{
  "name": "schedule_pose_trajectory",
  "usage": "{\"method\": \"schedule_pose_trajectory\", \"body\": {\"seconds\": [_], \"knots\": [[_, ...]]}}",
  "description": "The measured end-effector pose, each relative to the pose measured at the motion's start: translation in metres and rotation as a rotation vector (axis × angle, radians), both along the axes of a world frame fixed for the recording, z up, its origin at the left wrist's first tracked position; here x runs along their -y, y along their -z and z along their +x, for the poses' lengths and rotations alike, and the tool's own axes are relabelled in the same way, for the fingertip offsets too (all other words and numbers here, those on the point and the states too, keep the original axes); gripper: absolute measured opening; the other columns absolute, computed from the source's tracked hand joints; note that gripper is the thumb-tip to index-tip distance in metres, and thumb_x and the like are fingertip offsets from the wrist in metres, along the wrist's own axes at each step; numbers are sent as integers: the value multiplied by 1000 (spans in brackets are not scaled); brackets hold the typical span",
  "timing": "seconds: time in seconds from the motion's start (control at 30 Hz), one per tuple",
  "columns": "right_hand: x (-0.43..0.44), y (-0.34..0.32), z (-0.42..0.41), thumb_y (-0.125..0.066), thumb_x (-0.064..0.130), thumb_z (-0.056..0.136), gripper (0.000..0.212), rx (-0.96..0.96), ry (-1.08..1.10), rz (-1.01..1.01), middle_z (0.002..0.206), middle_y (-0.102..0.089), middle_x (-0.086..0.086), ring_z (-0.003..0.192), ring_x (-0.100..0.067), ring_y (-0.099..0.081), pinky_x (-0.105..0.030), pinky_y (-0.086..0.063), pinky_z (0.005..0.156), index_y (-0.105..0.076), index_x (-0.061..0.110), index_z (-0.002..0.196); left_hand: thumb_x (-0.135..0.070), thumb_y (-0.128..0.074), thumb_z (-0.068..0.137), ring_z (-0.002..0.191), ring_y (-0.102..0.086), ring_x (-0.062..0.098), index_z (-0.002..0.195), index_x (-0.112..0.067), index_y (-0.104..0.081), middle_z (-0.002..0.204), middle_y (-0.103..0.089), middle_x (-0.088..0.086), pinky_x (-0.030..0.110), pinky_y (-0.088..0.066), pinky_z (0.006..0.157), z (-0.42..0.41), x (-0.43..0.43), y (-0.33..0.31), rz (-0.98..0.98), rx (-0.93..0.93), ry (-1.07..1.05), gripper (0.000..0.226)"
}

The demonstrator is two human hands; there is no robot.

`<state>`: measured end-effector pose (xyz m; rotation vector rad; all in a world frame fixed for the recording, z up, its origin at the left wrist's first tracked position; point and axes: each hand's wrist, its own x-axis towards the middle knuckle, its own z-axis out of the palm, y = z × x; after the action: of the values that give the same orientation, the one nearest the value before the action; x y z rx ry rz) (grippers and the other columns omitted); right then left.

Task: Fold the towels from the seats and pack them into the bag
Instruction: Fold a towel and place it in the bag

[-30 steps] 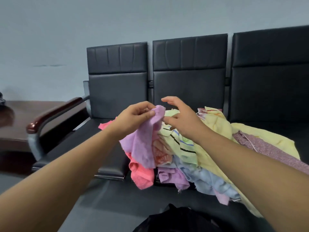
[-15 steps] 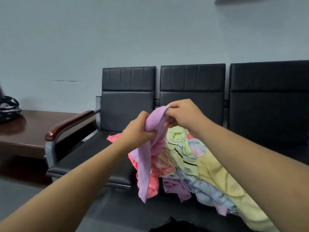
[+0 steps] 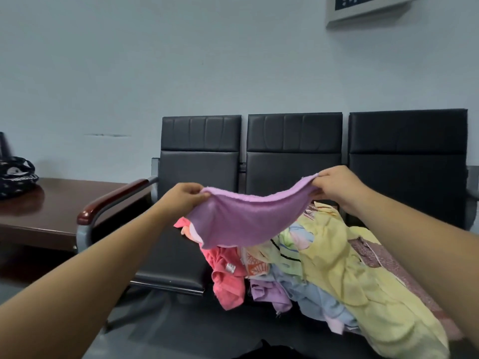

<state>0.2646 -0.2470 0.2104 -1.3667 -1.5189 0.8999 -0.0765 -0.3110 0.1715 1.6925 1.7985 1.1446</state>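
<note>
A purple towel hangs spread out in the air above the seats. My left hand pinches its left top corner and my right hand pinches its right top corner. Under it a heap of towels in pink, yellow, light blue, lilac and patterned cloth covers the middle and right seats and spills over their front edge. A sliver of a black bag shows at the bottom edge, mostly out of frame.
A row of three black seats with a wooden armrest stands against the wall. To the left is a dark wooden table carrying a dark patterned bag. A framed sign hangs high on the wall.
My hands have moved apart and upward, stretching the purple towel from a bunched strip into a wide sheet. The view has tilted up.
</note>
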Motion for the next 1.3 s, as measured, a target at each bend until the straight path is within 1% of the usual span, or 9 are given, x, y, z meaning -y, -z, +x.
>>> {"method": "schedule_pose_trajectory", "body": {"seconds": [0.1, 0.23, 0.37, 0.57, 0.8, 1.03, 1.17, 1.23, 1.3], "knots": [[15, -31, 8, -52, -7, 96, 22, -340, -115, 11, 109, -71, -24, 97, -32, -71, -31, -63, 75, -66, -8, 113, -28, -63, 100, 77, -62, 21, 95, -9, -75, 85, -72, 14, 31, -51, 69, 14, 4, -43, 63, 202, 72, 22], [32, -84, 27, -54, 8, 96, 12, -900, -225, 28, 77, -65, -4, 70, -16, -66, -25, -56, 65, -66, 10, 93, -22, -55, 100, 67, -64, 12, 94, -9, -68, 72, -70, -1, 24, -53, 61, 30, 24, -116, 128, 541, 289, 20], [39, -102, 38, -53, 15, 95, 16, -504, -109, 89, 77, -62, -3, 67, -15, -58, -27, -49, 63, -69, 14, 92, -26, -60, 99, 73, -68, 14, 89, -14, -74, 78, -73, 1, 23, -55, 64, 34, 39, -155, 108, 410, 294, 21], [57, -116, 50, -52, 8, 87, 21, -579, 108, 127, 94, -64, -9, 83, -22, -60, -34, -51, 72, -72, 12, 95, -29, -82, 81, 66, -59, 12, 86, -18, -61, 76, -63, -2, 25, -47, 59, 41, 42, -150, 71, 45, 277, 24], [63, -109, 58, -59, 13, 98, 16, -410, 100, 133, 107, -68, -14, 95, -28, -66, -46, -58, 92, -67, 7, 111, -61, -70, 78, 75, -57, 14, 86, -12, -73, 77, -63, -1, 32, -44, 75, 32, 51, -142, 84, -163, 240, 50], [69, -99, 65, -73, 21, 93, 21, -139, -75, 80, 109, -73, -12, 99, -25, -71, -37, -61, 76, -74, 6, 108, -19, -65, 86, 69, -64, 14, 95, -16, -75, 81, -70, 4, 23, -56, 62, 31, 56, -140, 71, 430, 469, 14], [70, -99, 64, -64, 22, 99, 18, -747, -212, 57, 96, -75, -6, 87, -19, -72, -32, -61, 70, -71, 8, 109, -12, -56, 86, 56, -62, 10, 88, -22, -76, 69, -63, 0, 23, -55, 53, 45, 63, -143, 125, 803, 663, 23], [69, -102, 65, -61, 20, 100, 19, -802, -189, 39, 89, -76, -3, 81, -17, -74, -34, -61, 72, -72, 9, 110, -11, -52, 87, 60, -64, 9, 83, -16, -75, 74, -65, 0, 23, -56, 56, 53, 65, -147, 105, 803, 726, 24], [63, -97, 62, -60, 17, 101, 22, -536, -76, 50, 97, -76, -7, 82, -18, -73, -35, -58, 72, -70, 5, 116, -7, -50, 93, 65, -65, 10, 89, -8, -69, 80, -66, 3, 22, -57, 59, 61, 60, -149, 29, 675, 664, 19]]}}
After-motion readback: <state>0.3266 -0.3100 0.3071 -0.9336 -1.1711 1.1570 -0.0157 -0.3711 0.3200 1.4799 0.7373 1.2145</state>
